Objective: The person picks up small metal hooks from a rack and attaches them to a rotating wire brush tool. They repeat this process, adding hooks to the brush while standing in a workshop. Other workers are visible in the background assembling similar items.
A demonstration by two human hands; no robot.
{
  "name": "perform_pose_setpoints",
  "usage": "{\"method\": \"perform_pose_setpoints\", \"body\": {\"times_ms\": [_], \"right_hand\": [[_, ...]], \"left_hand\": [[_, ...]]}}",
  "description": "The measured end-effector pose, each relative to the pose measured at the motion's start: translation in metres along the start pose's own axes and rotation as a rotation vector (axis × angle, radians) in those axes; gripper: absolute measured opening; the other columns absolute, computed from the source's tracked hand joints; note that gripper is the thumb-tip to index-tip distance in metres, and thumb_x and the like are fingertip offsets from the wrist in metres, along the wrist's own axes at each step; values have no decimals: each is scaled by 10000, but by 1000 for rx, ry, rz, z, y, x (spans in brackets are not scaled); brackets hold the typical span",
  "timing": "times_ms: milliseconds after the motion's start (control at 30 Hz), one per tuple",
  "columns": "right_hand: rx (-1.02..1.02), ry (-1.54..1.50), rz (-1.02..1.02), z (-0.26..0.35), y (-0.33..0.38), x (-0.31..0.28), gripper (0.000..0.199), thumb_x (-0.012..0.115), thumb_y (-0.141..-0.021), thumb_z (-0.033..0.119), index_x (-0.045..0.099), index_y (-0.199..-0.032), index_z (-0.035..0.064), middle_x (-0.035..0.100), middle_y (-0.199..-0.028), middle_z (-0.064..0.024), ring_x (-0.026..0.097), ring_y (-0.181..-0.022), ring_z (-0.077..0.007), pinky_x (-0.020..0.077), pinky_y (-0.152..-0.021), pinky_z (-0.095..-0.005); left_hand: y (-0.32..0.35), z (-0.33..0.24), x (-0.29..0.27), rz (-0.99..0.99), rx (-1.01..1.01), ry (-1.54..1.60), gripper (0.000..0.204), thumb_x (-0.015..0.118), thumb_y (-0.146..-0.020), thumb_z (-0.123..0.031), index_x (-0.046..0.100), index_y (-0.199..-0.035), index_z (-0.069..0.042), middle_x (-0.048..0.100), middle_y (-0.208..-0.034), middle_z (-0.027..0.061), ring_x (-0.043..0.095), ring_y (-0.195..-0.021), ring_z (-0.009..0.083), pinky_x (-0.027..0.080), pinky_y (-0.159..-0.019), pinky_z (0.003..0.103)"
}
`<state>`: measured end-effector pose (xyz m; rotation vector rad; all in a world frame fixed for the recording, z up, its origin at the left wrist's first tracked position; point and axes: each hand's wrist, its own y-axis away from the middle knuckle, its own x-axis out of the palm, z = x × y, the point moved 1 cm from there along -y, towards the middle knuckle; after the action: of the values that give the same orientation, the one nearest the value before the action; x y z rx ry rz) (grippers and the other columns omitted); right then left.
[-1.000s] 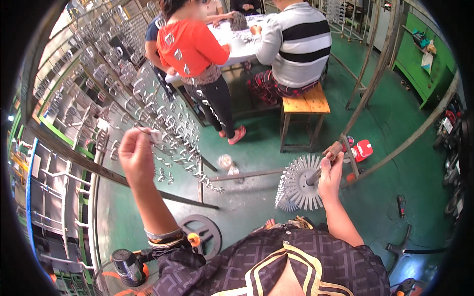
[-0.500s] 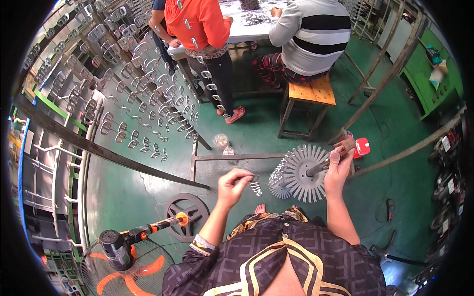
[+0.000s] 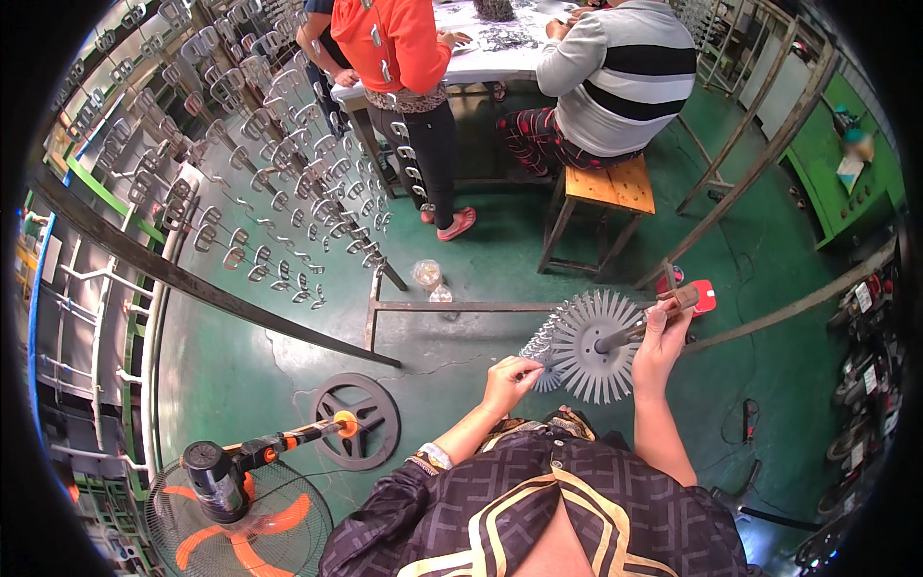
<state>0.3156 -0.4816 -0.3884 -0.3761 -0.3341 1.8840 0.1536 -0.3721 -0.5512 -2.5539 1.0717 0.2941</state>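
Note:
My right hand (image 3: 658,351) is closed round the central shaft (image 3: 620,338) of a grey wheel with long radial slats (image 3: 577,358), just below a brown block (image 3: 685,298) at the shaft's end. A row of small shiny metal pieces (image 3: 540,338) hangs along the wheel's left side. Close by that row, my left hand (image 3: 510,385) is closed in a pinch at the lower left slats. What its fingertips hold is mostly hidden. Below the wheel sits a smaller bluish slatted disc (image 3: 548,380).
Metal rack bars (image 3: 461,307) cross in front, with hanging metal buckles (image 3: 279,202) at left. A fan (image 3: 240,519) and a dark wheel-shaped base (image 3: 358,423) stand lower left. Two people are at a white table (image 3: 490,62); one sits on a wooden stool (image 3: 611,185). Clear cups (image 3: 428,274) stand on the floor.
My left hand has moved right and slightly down to the slatted wheel; the strand of shiny pieces that hung from its fingers no longer shows. My right hand stays on the shaft.

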Motion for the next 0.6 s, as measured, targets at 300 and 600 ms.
{"method": "perform_pose_setpoints", "body": {"times_ms": [300, 600], "right_hand": [[-11, -14, -23, -5, 2, -1, 341, 498, -913, 273, 381, -1098, 12, 420, -953, -39, 408, -841, -119, 358, -815, -256], [-46, -98, -42, -2, 2, 5, 277, 486, -919, 229, 384, -1067, 18, 411, -913, -24, 395, -795, -100, 360, -765, -245]], "left_hand": [[0, 10, 14, -15, -9, -106, 85, 689, -697, -93, 671, -775, -63, 661, -772, 53, 610, -689, 201, 482, -626, 295], [-6, 8, 22, 0, -77, -117, 122, 686, -706, -121, 677, -817, -71, 663, -801, 68, 629, -703, 216, 491, -652, 297]]}}
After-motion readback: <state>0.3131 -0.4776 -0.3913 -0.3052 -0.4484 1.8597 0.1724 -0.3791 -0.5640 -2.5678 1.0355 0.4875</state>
